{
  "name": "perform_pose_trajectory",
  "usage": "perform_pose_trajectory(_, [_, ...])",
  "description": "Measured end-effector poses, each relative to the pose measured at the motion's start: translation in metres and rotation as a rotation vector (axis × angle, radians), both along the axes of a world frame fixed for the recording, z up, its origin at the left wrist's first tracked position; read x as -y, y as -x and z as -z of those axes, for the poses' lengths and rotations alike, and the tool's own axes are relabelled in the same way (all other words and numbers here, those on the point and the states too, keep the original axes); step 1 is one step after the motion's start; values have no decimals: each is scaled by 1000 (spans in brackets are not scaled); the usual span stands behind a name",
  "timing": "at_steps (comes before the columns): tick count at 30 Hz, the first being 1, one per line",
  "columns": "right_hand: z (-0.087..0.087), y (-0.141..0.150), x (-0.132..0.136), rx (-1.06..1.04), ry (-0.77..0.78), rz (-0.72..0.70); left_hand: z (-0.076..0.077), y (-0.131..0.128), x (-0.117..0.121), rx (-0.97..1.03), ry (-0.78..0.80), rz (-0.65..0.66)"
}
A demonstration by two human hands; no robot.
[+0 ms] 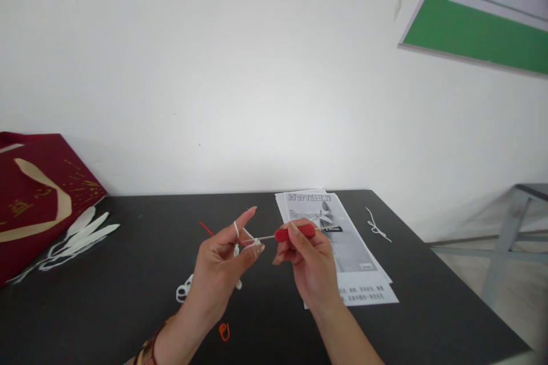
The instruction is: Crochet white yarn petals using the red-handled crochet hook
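Observation:
In the middle of the head view, my left hand point(222, 262) pinches a small piece of white crochet work point(256, 243) between thumb and fingers. White yarn point(236, 231) loops round its raised index finger. My right hand point(310, 262) grips a crochet hook point(295, 232) by its red handle. The hook's thin metal shaft points left and meets the white work at my left fingertips. Its tip is too small to make out. More white yarn point(183, 291) lies on the table, partly behind my left wrist.
Printed sheets point(355, 256) lie under and behind my right hand. An orange stitch marker point(224, 331) rests near the front of the black table point(141, 251). White crocheted petals point(88, 231) lie beside a dark red bag point(38, 194) at left. A yarn scrap point(377, 228) sits at right.

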State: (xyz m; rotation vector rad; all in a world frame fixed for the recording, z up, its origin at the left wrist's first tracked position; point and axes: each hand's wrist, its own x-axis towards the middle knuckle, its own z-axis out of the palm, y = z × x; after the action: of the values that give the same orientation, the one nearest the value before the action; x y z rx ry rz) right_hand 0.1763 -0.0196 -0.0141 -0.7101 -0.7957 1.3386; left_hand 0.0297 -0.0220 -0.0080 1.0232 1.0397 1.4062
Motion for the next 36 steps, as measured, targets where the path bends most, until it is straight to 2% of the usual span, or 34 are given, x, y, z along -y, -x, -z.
perform_pose_trajectory(4, [1,1,3,149,-114,79,3,0,-1,-83,-28,-76])
perform_pose_trajectory(7, [2,2,8,428,-306,220,5,-1,-4,-87,-45,-85])
perform_pose_trajectory(9, [5,2,12,656,-497,315,5,0,-5,-5,-5,-53])
perform_pose_trajectory(11, [9,1,14,849,-740,357,5,1,-7,159,86,4])
perform_pose_trajectory(13, [13,0,15,948,-951,345,4,4,-9,321,185,98])
perform_pose_trajectory(14, [14,-1,15,946,-992,333,3,7,-10,375,222,156])
perform_pose_trajectory(16, [15,-1,12,830,-922,293,1,12,-12,428,262,264])
perform_pose_trajectory(18, [14,-1,8,612,-733,235,-1,18,-14,439,266,332])
perform_pose_trajectory(21, [11,0,3,301,-532,107,-3,22,-15,429,271,390])
perform_pose_trajectory(23, [10,0,1,186,-458,40,-4,24,-14,420,266,408])
perform_pose_trajectory(28, [8,-6,1,112,-386,-21,-2,27,-15,398,241,459])
perform_pose_trajectory(36, [3,-10,0,28,-326,-24,-4,34,-16,387,202,518])
